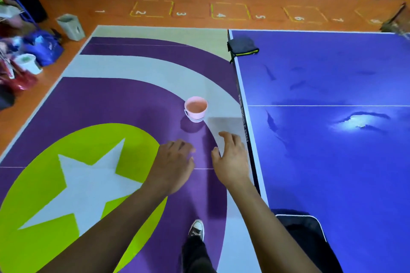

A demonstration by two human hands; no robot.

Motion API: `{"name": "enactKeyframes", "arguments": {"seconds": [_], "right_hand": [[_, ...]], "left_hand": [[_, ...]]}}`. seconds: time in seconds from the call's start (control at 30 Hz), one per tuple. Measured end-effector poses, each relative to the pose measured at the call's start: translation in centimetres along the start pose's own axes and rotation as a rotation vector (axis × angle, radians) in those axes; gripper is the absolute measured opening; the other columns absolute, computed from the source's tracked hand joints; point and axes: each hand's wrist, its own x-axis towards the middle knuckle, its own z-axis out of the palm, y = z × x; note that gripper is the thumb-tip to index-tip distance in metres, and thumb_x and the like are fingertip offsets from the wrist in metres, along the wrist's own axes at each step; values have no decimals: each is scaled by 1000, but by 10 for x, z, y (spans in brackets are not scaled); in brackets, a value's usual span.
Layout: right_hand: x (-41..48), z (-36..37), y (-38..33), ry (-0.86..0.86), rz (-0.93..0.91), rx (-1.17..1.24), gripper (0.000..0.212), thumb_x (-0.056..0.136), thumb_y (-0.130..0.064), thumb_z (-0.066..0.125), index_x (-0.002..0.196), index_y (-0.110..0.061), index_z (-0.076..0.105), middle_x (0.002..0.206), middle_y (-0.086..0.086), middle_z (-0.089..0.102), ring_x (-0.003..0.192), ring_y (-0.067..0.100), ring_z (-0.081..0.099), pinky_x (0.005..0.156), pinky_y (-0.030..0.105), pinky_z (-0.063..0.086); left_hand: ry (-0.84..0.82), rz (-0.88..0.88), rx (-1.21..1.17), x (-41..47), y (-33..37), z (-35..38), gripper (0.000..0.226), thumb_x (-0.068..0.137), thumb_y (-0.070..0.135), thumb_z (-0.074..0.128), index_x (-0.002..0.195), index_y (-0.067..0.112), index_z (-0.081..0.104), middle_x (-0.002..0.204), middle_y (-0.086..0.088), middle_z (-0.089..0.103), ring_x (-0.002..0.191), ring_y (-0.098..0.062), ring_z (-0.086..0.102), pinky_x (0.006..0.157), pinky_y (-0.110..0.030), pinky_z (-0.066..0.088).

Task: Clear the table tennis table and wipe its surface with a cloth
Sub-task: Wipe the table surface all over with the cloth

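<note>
Grey folded cloth with a yellow-green hem [243, 45] is lying on the far left corner of the blue table tennis table [321, 162], at about one o'clock from your hands and well apart from them. It is looking soft, light and limp, so it will likely be sagging and unfolding once lifted. You are best off bunching it from above across its thick folded middle rather than pinching the thin hem.

You are holding your left hand [172, 164] and right hand [230, 157] out over the purple floor mat [99, 99], both with fingers spread loose and gripping nothing. The right one is hovering just beside the table's edge at three o'clock.

At twelve o'clock, near your fingertips, a small pink plastic bucket [196, 108] is standing upright on the mat. Whether it is carrying water you cannot tell, so be treating it as sloshy and taking it by the rim or handle. At five o'clock a dark white-trimmed object [301, 228] is sitting on the table's near end. Streaks are showing across the blue surface.
</note>
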Motion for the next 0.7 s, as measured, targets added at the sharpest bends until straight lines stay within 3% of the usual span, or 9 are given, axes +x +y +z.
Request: {"name": "enactKeyframes", "arguments": {"seconds": [0.4, 0.7], "right_hand": [[198, 33, -59, 33, 52, -31, 48, 95, -23, 58, 142, -18, 51, 139, 6, 52, 121, 28, 51, 102, 38, 36], [351, 69, -78, 117, 260, -72, 47, 96, -24, 57, 142, -22, 49, 140, 5, 49, 126, 26, 48, 108, 38, 34]], "left_hand": [[-14, 118, -44, 208, -97, -9, 20, 84, 16, 70, 104, 17, 70, 101, -4, 67, 92, -32, 63, 81, -43, 49], [-83, 275, -97, 378, -186, 13, 19, 85, 18, 67, 104, 17, 68, 105, -4, 65, 89, -33, 61, 77, -41, 47]]}}
